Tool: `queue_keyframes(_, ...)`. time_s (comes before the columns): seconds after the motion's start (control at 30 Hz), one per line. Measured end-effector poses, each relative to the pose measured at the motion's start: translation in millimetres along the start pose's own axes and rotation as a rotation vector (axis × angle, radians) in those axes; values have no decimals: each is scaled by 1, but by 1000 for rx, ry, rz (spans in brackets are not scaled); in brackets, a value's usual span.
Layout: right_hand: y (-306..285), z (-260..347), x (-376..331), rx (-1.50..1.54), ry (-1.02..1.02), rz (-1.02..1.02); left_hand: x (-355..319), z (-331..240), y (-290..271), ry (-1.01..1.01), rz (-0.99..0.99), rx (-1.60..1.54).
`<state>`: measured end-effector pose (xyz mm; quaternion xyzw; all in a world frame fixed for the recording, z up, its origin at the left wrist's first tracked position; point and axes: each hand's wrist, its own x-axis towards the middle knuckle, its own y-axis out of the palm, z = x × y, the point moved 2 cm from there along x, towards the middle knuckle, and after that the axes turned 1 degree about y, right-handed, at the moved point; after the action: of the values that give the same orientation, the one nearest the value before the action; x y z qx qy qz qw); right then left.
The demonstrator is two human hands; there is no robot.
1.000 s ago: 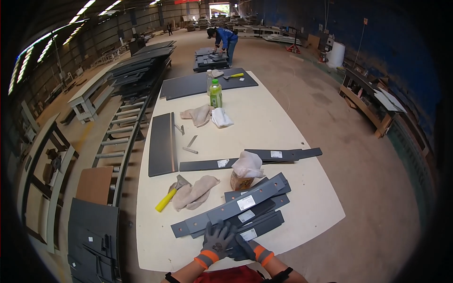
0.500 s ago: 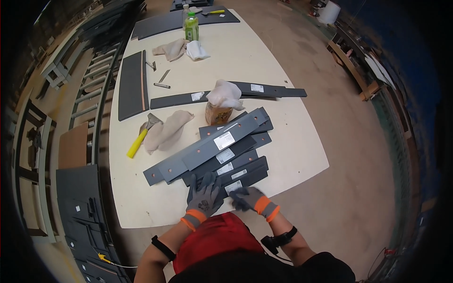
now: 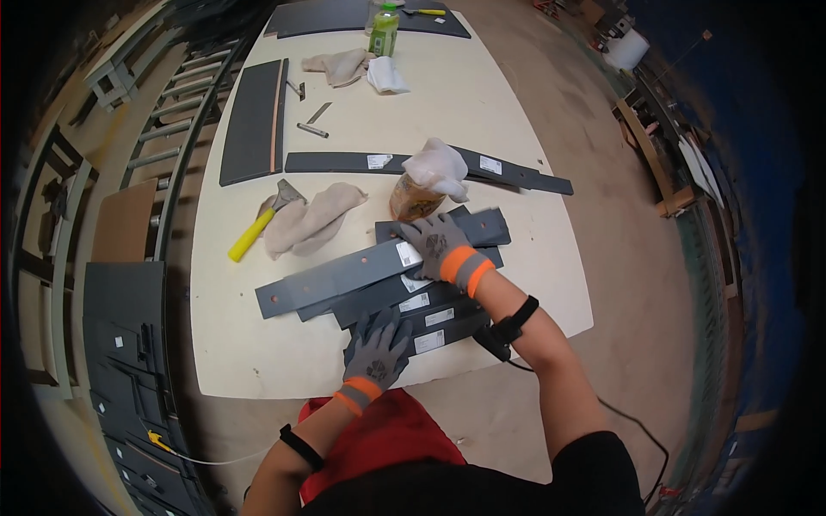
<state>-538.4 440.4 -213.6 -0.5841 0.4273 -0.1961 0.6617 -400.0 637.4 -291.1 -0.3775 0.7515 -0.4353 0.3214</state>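
Note:
Several dark grey strip-shaped boards with white labels lie in an overlapping stack at the table's near edge. Across its far side slants a lighter grey strip (image 3: 323, 281) with drilled holes. My right hand (image 3: 434, 245), in a grey glove with an orange cuff, grips across this strip, fingers over its far edge and thumb on the near side. Resting on the left ends of the nearest dark strips (image 3: 443, 334) is my gloved left hand (image 3: 377, 351), its fingers stretched forward. Just beyond my right hand stands a brown jar (image 3: 413, 199) topped with a whitish cloth (image 3: 436, 168).
On the white table (image 3: 275, 357), a yellow-handled scraper (image 3: 251, 234) leans on a beige cloth (image 3: 318, 222). Farther off are long dark strips (image 3: 340, 162), a wide dark panel (image 3: 251, 129) and a green bottle (image 3: 384, 33). A roller conveyor (image 3: 163, 129) runs along the left.
My right hand has moved from the near edge of the stack up and forward onto the lighter grey strip. My left hand stays on the strips. The whole view has shifted slightly.

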Motion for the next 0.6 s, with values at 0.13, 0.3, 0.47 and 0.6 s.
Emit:
queue_keyframes(0.13,17,20,-16,10,67,141,-16,-1,-6,-1,-101,-19)
queue_keyframes(0.3,22,16,-20,65,10,99,-9,2,-8,31,-173,6)
queue_keyframes(0.47,22,7,-4,86,45,98,15,20,-20,-26,-230,90)
queue_keyframes(0.6,10,7,-4,100,26,-88,20,41,-25,-42,-255,138)
